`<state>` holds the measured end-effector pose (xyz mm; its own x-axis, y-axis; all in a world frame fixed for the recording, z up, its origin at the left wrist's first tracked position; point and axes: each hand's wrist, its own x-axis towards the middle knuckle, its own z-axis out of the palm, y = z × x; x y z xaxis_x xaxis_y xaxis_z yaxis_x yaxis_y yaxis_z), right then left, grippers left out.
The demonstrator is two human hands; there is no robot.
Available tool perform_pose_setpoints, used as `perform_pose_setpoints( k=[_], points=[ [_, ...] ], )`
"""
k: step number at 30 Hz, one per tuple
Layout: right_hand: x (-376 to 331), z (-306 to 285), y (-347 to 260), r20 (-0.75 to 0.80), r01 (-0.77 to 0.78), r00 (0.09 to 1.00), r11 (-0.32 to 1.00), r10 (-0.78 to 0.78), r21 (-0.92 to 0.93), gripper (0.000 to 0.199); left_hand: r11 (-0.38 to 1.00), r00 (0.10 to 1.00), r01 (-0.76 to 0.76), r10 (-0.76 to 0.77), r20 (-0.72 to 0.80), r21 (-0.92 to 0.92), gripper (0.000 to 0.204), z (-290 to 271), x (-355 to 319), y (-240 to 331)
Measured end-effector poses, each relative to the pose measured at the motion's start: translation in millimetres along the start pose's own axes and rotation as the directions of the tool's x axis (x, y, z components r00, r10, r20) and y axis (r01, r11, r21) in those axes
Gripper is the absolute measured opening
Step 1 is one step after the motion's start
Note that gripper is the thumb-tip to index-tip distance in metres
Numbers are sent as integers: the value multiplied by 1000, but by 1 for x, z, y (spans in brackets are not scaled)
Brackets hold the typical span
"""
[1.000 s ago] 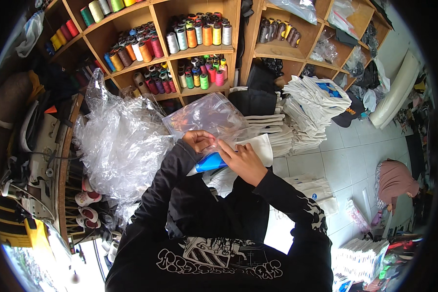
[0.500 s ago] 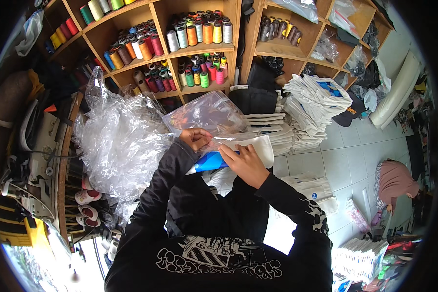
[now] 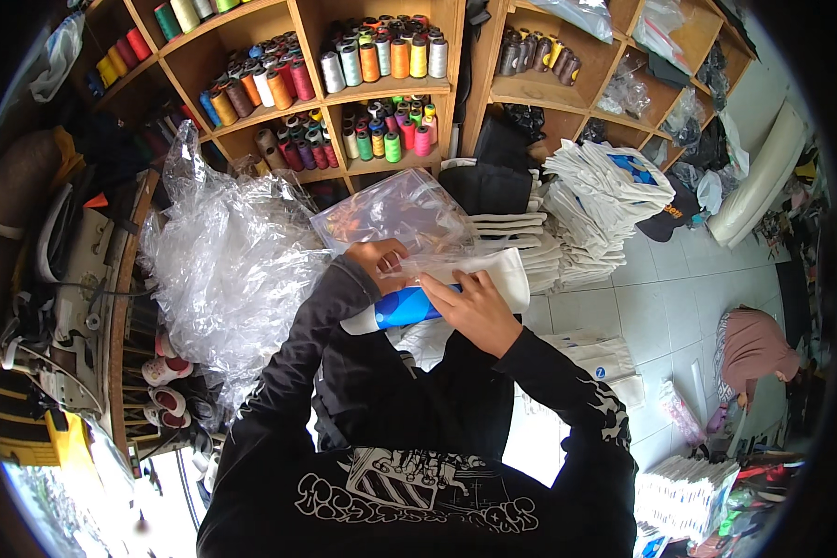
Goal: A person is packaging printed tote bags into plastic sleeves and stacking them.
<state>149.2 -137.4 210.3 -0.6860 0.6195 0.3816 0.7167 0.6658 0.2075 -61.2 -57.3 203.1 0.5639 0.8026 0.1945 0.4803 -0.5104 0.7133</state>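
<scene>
In front of my lap is a folded off-white fabric bag with a blue printed panel. My right hand grips it from above, fingers bent over its upper side. My left hand is closed, thumb and fingers pinching the edge of a clear plastic sleeve that lies along the fabric bag's far side. How far the fabric sits inside the sleeve I cannot tell. Just beyond my hands a flat stack of clear plastic sleeves rests.
A large heap of crumpled clear plastic stands at the left. Piles of folded off-white bags sit at the right, near a black cap. Wooden shelves hold thread cones. Another person bends down at far right.
The fabric bag has shifted slightly, and more of its blue panel and left end shows. My right hand has moved a little right and nearer; the left fingers have spread slightly.
</scene>
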Motion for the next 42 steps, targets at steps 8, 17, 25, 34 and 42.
perform_pose_setpoints(
  k=[8,17,25,34,42],
  points=[
    [-8,1,2,48,18,999,1000,-18,4,27,1000,999,21,-22,-42,-15,13,7,5,-2],
    [-14,0,-3,78,56,995,998,-57,14,29,998,962,31,-16,-273,53,15,9,9,-2],
    [-20,-10,-10,133,75,987,991,-90,111,29,942,875,176,-16,-484,287,15,1,18,-24],
    [-23,-15,-9,146,46,988,995,-59,87,28,987,985,-163,163,-53,1,17,-3,13,10],
    [-21,-13,-12,114,64,991,995,-72,70,27,924,990,-140,120,80,357,21,18,20,11]
  ],
)
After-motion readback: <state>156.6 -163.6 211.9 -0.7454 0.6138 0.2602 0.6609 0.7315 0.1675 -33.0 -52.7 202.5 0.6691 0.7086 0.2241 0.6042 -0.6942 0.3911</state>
